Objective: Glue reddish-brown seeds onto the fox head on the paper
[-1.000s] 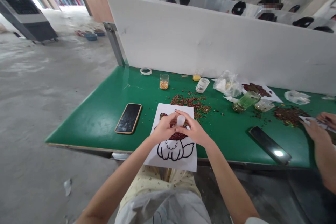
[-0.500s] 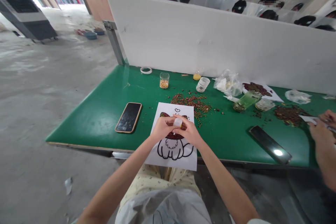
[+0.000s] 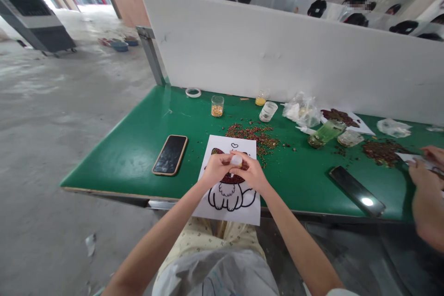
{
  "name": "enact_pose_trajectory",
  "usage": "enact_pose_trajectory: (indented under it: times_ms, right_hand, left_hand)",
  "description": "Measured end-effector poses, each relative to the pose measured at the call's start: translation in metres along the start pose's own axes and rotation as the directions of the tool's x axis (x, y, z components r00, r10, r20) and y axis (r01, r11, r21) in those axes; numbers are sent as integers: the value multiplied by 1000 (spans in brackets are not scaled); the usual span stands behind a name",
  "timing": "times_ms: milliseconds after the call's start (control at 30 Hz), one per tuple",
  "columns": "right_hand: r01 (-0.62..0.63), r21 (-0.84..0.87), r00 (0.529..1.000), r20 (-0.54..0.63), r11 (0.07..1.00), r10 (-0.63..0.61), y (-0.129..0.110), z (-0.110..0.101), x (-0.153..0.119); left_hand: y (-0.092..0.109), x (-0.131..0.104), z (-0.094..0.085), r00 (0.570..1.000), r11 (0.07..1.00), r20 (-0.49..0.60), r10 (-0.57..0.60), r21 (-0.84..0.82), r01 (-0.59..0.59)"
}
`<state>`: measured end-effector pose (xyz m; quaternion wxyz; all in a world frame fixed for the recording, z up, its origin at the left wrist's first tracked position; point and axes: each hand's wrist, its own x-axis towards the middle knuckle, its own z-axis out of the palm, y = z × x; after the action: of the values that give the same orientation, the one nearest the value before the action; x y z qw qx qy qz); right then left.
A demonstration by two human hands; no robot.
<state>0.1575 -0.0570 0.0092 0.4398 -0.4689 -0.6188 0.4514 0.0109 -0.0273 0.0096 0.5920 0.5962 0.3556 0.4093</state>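
Observation:
A small white glue bottle point(image 3: 236, 161) is gripped between the fingers of my left hand point(image 3: 218, 169) and my right hand point(image 3: 253, 173), its nozzle pointing down. Both hands are over a sheet of paper point(image 3: 204, 203) printed with a black-outlined cat point(image 3: 227, 196). Reddish-brown beans or seeds cover part of the cat's head, and greenish ones show in an ear. My fingers hide much of the head. Just beyond the sheet lies a loose pile of mixed red and green beans point(image 3: 251, 136).
Left of the sheet lies a phone point(image 3: 169, 155). Behind stand a cup of corn kernels point(image 3: 217, 107) and a clear cup point(image 3: 268, 112). To the right are a tipped green jar point(image 3: 326, 134), a lit phone point(image 3: 357, 192) and a co-worker's hands point(image 3: 425, 171). A white panel point(image 3: 277, 51) borders the table.
My hands and the glue bottle have shifted very slightly to the right over the cat's head. At the right edge the co-worker's hands have moved a little.

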Motion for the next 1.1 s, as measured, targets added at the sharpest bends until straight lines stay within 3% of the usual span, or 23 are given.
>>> enact_pose_trajectory:
  times_ms: [1100]
  right_hand:
    - [20, -79, 999, -43, 997, -24, 2, 2, 1]
  left_hand:
    - [-5, 1, 0, 1000, 1000, -26, 11, 11, -11]
